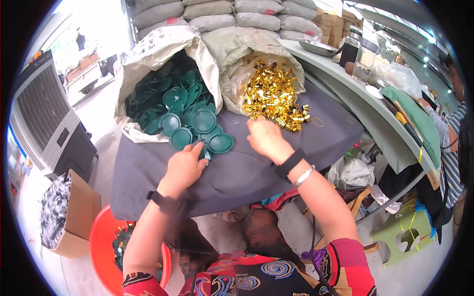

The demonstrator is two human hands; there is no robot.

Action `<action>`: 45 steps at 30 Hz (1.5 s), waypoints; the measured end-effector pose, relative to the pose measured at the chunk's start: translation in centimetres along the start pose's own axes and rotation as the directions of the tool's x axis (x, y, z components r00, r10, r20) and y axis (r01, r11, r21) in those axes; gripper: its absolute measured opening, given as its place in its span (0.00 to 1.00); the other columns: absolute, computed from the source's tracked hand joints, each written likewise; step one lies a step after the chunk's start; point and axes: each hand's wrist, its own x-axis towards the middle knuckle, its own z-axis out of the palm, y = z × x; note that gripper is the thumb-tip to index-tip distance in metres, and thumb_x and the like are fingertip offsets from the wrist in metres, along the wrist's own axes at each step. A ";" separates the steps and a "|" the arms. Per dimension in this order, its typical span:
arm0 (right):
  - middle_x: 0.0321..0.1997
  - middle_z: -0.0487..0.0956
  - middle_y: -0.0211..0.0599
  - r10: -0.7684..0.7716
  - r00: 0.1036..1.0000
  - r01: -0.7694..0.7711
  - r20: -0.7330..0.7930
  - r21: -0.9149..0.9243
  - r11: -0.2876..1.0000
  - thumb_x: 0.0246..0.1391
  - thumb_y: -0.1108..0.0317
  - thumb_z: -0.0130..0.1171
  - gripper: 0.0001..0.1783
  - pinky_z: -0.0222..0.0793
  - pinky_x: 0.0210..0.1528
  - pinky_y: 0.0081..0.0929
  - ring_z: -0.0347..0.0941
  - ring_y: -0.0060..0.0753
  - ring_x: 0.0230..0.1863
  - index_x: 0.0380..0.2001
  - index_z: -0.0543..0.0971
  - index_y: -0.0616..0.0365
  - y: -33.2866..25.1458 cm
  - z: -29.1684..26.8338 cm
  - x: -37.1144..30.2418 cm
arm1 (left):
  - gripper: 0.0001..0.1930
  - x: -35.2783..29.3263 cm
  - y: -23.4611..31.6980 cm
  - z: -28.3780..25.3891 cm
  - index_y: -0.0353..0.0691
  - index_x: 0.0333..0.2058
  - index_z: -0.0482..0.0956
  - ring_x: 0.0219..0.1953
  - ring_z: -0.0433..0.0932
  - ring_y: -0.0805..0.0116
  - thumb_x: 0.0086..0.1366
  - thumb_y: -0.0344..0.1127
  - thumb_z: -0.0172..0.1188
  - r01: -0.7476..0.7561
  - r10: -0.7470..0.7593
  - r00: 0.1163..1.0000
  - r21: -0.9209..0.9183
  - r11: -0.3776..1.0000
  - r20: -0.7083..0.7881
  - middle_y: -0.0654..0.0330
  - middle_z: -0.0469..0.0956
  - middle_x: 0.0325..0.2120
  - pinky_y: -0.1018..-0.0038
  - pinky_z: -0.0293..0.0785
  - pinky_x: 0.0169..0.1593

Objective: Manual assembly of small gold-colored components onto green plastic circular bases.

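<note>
My left hand (181, 166) is at the near edge of a spill of round dark green plastic lids (203, 120). Its fingers close on a small dark green plastic piece (207, 155), partly hidden by them. The lids pour from the open mouth of a white woven sack (129, 129). Further right, my right hand (268, 139) reaches to the near left edge of a heap of shiny gold pieces (270, 93). Its fingers are bent together, and whatever they pinch is hidden. The gold heap spills out of a second woven sack (228, 74).
A dark cloth (237, 190) covers the work table. Below left stand a red tub (95, 241) holding green and gold pieces and a cardboard box (78, 217). To the right is a curved side table (340, 74) with jars and tools; a person (452, 143) stands beyond it.
</note>
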 end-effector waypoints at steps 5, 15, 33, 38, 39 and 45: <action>0.38 0.81 0.51 0.262 0.963 -0.234 0.062 -0.286 0.929 0.49 0.72 0.54 0.11 0.77 0.43 0.35 0.80 0.46 0.42 0.33 0.84 0.59 6.7 -0.2 2.4 | 0.17 1.5 -0.5 1.1 0.43 0.45 0.76 0.38 0.78 0.49 0.57 0.40 0.61 -0.068 0.061 0.993 0.070 0.995 0.101 0.52 0.77 0.38 0.59 0.74 0.42; 0.31 0.79 0.55 -0.235 0.962 0.229 -0.136 -0.060 0.972 0.48 0.72 0.57 0.10 0.72 0.37 0.47 0.76 0.58 0.35 0.35 0.78 0.63 11.8 3.7 5.2 | 0.26 2.4 -3.1 -0.2 0.41 0.47 0.70 0.47 0.76 0.47 0.49 0.41 0.67 0.028 -0.026 0.991 -0.013 1.000 0.130 0.47 0.78 0.40 0.55 0.73 0.47; 0.31 0.78 0.43 -0.193 0.973 0.120 0.125 0.439 0.891 0.38 0.71 0.68 0.16 0.71 0.38 0.33 0.75 0.44 0.34 0.35 0.79 0.58 3.4 1.3 0.8 | 0.14 -4.3 -2.2 -3.9 0.33 0.44 0.74 0.15 0.72 0.78 0.58 0.27 0.57 0.425 -0.348 0.894 -0.780 0.460 0.282 0.63 0.75 0.21 0.82 0.65 0.16; 0.27 0.74 0.36 -0.161 0.984 0.119 0.079 0.385 0.915 0.41 0.77 0.66 0.15 0.68 0.34 0.25 0.69 0.25 0.28 0.36 0.77 0.60 3.8 1.1 -1.4 | 0.09 -5.4 0.1 -2.1 0.32 0.37 0.77 0.14 0.71 0.79 0.57 0.25 0.56 0.375 -0.290 0.911 -0.881 0.287 0.293 0.64 0.74 0.21 0.81 0.62 0.15; 0.27 0.74 0.37 -0.155 0.985 0.111 0.072 0.425 0.898 0.42 0.77 0.65 0.15 0.68 0.33 0.25 0.69 0.25 0.28 0.37 0.77 0.60 4.0 1.0 -1.9 | 0.08 -5.4 0.3 -1.8 0.32 0.37 0.77 0.15 0.70 0.80 0.57 0.25 0.55 0.354 -0.286 0.916 -0.901 0.251 0.281 0.64 0.75 0.21 0.81 0.62 0.15; 0.35 0.72 0.29 -0.154 0.973 -0.048 0.171 0.806 0.590 0.49 0.77 0.58 0.14 0.69 0.38 0.21 0.69 0.18 0.34 0.42 0.77 0.60 -0.4 -0.5 -4.7 | 0.11 -6.4 1.5 -1.2 0.31 0.42 0.77 0.15 0.71 0.81 0.59 0.24 0.55 0.344 -0.321 0.907 -0.919 0.193 0.272 0.64 0.77 0.23 0.84 0.62 0.16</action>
